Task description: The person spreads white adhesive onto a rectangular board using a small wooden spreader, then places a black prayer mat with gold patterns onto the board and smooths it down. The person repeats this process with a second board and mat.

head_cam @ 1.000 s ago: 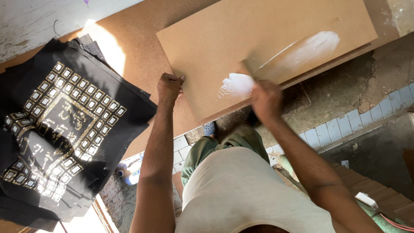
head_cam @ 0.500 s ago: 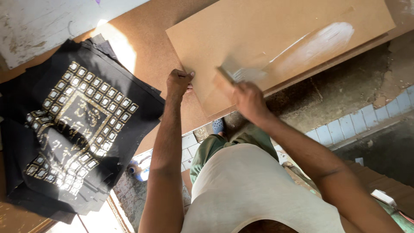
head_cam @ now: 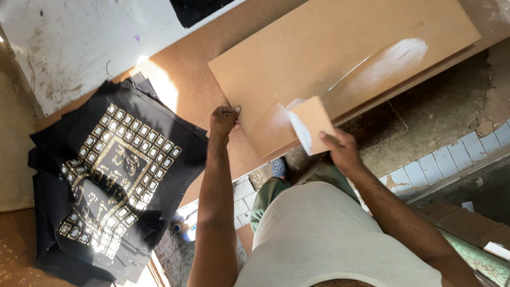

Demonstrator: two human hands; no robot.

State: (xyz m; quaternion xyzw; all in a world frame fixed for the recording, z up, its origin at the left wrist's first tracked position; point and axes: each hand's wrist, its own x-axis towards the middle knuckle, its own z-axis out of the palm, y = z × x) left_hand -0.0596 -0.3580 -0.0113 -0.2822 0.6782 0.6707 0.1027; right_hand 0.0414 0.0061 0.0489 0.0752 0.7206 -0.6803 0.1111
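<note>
A large tan board point(head_cam: 329, 58) lies on the brown worktop point(head_cam: 196, 58), smeared with streaks of white paste point(head_cam: 393, 56). My left hand point(head_cam: 223, 121) grips the board's near left edge. My right hand point(head_cam: 340, 151) holds a small tan card point(head_cam: 311, 122) tilted on its edge over the board's near side, with white paste along the card's lower edge.
A stack of black cloth pieces with a gold square pattern point(head_cam: 111, 175) lies left on the worktop. A stained white sheet point(head_cam: 85, 48) lies at the far left. Below the table edge are a tiled floor point(head_cam: 451, 154) and rough concrete.
My right hand has drawn the card back across the board toward its near edge and lifted it more upright. The paste blob near that edge has been spread thin. My left hand stays on the edge.
</note>
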